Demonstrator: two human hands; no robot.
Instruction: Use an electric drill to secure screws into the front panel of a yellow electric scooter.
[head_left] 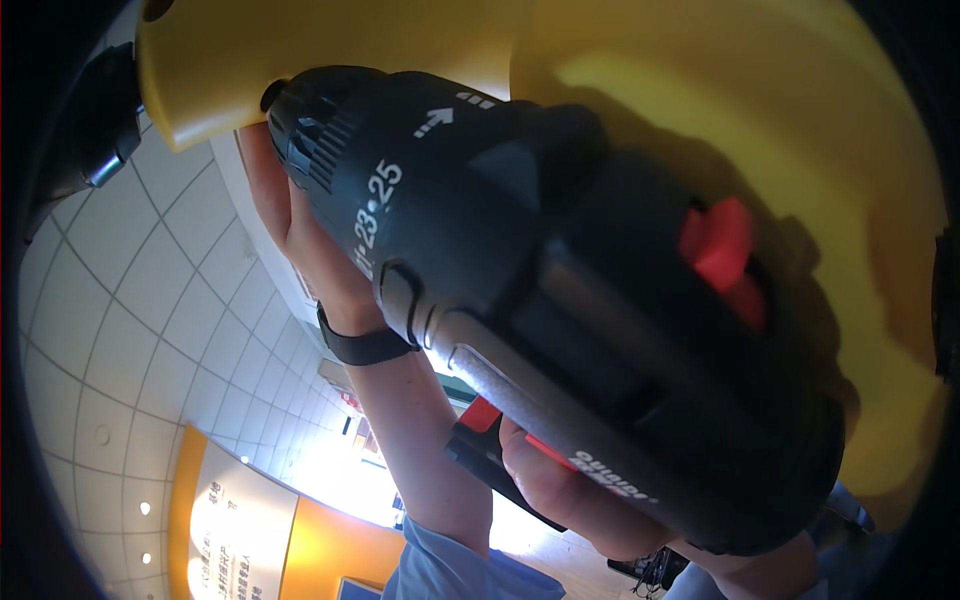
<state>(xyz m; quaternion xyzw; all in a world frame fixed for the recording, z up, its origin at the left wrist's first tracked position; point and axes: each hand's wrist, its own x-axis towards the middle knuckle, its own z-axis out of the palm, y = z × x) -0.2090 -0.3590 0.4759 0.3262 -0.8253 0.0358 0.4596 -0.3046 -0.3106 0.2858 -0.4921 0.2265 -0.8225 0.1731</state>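
Observation:
A large black drill (590,340) with red switches fills the middle and right of the view, its nose against a yellow plastic piece (330,30) beside a dark hole. My right hand (555,480) grips the drill, fingers curled below its body at the red trigger. Behind the drill, my left hand (285,210), with a black band on the wrist, reaches up and holds the underside of the yellow piece; its fingertips are hidden. A broad yellow surface (860,240) lies behind the drill on the right, in shadow.
A black and chrome object (95,125) is at the upper left. A tiled ceiling (120,300) with small lights shows behind, along with an orange and white signboard (320,555) at the lower left. Dark cables (655,575) show at the bottom.

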